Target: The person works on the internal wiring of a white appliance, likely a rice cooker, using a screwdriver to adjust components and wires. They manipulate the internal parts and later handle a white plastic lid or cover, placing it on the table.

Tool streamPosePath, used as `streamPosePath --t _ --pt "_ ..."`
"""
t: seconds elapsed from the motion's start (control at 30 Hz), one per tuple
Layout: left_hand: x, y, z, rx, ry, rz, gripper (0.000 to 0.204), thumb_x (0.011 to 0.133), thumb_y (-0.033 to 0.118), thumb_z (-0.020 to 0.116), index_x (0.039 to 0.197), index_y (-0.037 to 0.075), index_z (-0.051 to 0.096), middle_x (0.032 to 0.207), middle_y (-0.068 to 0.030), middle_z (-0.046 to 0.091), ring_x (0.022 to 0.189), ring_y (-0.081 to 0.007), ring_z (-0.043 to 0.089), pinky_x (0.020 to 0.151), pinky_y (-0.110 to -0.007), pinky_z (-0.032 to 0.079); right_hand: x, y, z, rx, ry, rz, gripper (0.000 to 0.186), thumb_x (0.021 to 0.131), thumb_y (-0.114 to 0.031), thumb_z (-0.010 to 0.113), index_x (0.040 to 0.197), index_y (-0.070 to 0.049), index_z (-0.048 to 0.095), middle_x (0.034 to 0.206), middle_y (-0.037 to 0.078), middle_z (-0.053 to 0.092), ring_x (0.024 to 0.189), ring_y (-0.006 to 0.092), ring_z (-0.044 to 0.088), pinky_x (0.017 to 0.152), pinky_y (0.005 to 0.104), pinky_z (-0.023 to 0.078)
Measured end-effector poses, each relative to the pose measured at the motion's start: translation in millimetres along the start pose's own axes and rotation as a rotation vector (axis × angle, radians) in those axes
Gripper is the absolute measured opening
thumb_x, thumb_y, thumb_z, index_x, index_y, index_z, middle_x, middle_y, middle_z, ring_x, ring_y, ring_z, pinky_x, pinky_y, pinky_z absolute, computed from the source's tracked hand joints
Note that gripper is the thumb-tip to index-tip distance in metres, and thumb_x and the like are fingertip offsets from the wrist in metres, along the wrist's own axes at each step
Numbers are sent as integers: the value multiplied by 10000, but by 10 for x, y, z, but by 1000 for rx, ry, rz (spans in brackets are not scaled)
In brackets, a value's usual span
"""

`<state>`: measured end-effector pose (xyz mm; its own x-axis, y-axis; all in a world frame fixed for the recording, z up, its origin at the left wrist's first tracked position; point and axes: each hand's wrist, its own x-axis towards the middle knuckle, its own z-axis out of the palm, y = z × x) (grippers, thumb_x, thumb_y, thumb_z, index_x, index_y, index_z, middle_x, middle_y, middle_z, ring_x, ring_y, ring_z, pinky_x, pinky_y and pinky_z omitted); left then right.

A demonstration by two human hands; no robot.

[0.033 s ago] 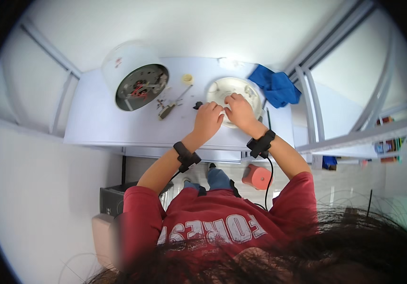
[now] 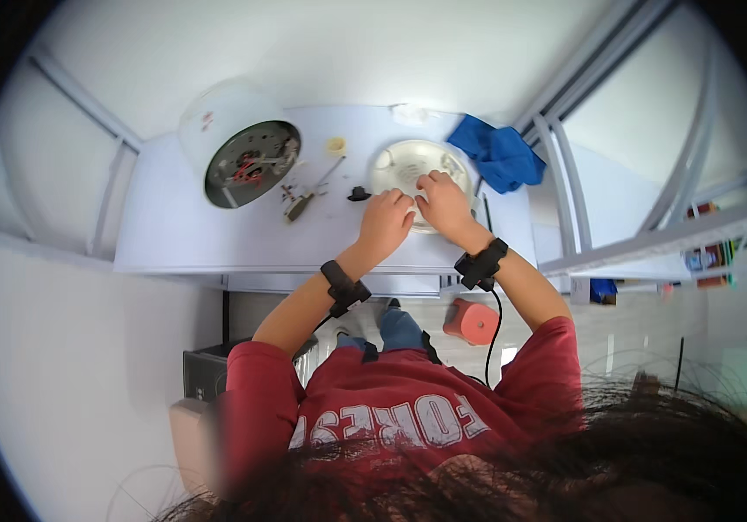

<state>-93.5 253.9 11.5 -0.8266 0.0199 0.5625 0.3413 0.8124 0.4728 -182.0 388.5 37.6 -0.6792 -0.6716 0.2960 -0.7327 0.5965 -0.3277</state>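
A round, cream-white cover with a raised rim (image 2: 384,163) lies on the table in front of me. Over its near part, my left hand (image 2: 386,219) is closed, fingers bent and tips pinched near its centre. My right hand (image 2: 446,207) faces it from the right, its fingers curled down onto the cover. Whatever lies between the fingertips is too small or hidden to make out. Just left of the hands sits a small black part (image 2: 359,193). Farther left is a screwdriver (image 2: 300,206) beside several small screws (image 2: 287,191).
A white rounded appliance housing (image 2: 217,117) lies on its side at the left, its open end showing red wires (image 2: 247,170). A small yellow ring (image 2: 335,145) stands behind the screwdriver. Blue cloth (image 2: 500,152) is bunched at the right, near a thin black rod (image 2: 487,213).
The table and everything on it have shifted slightly left in the picture, as my view turned a little. Both hands keep nearly the same pose over the cover.
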Motion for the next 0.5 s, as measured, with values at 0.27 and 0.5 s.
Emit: streamPosePath --t 0.27,0.5 --pt "17 795 746 38 -375 -22 290 748 240 720 883 15 597 828 -138 611 761 -321 625 660 -411 490 -791 873 -188 70 -124 348 198 784 -128 577 950 -19 586 746 173 657 728 363 643 668 444 505" --pt "60 1020 1286 564 -199 -107 307 769 232 672 935 -11 585 633 -98 629 569 -196 639 532 -303 491 -918 1303 -110 174 -257 189 242 808 -173 595 988 -12 574 825 189 660 780 357 645 688 421 504"
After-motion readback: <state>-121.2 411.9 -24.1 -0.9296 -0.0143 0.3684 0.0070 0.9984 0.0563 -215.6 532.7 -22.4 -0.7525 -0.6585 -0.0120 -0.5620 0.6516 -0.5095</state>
